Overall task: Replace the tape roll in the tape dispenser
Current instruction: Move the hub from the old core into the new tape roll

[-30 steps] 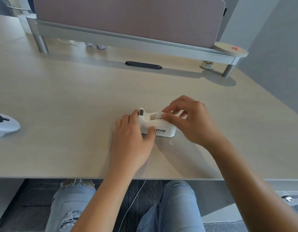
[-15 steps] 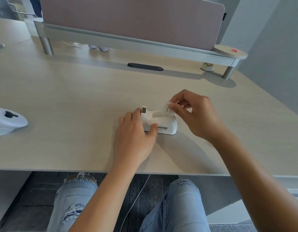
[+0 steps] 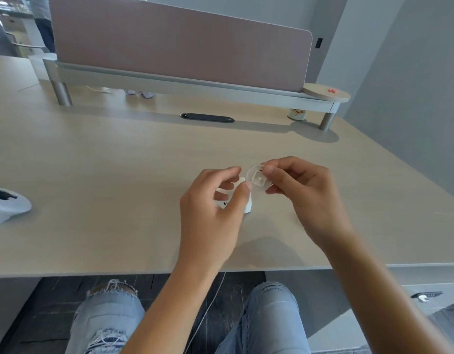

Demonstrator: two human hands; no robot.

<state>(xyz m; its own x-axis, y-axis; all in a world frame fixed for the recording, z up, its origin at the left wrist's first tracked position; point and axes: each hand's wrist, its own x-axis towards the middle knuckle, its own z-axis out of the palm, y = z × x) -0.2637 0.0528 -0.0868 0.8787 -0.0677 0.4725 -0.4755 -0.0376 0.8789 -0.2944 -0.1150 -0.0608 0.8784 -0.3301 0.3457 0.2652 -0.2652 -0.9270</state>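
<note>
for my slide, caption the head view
Right hand holds clear tape roll above white dispenser.

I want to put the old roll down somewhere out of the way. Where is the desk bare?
Bare desk runs between the white device at the left edge and the tape dispenser, and to the right of the right hand. It is crowded only around the dispenser, where both hands and the tape roll meet.
</note>
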